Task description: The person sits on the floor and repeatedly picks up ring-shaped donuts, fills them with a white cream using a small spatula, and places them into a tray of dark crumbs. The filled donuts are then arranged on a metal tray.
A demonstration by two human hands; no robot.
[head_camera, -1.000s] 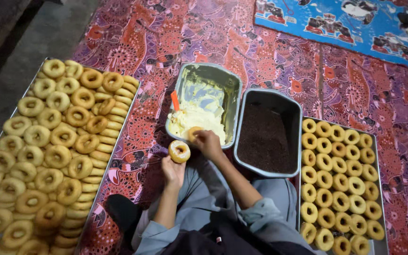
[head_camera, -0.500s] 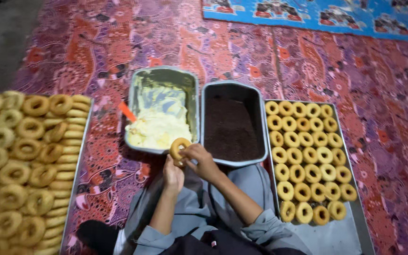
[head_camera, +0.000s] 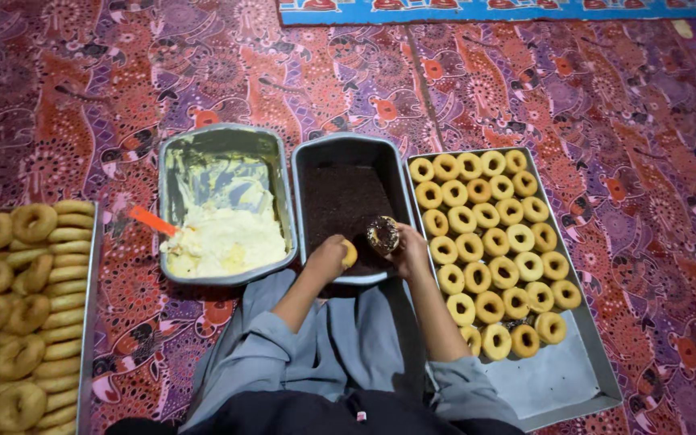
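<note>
Right hand: fingers closed on sprinkle-coated ring cookie, above dark sprinkle pan. Left hand: clasping plain cookie, just beside.

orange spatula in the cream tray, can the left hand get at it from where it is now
Probably yes. The left hand sits at the dark tray's near edge, holding a small piece; the orange spatula lies uncovered in the cream tray alongside, nothing between.

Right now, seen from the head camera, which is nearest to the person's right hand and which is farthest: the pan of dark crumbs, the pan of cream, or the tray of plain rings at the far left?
From the right hand:
1. Pan of dark crumbs, directly under it.
2. Pan of cream, one pan to the left.
3. Tray of plain rings, at the far left edge.
</note>
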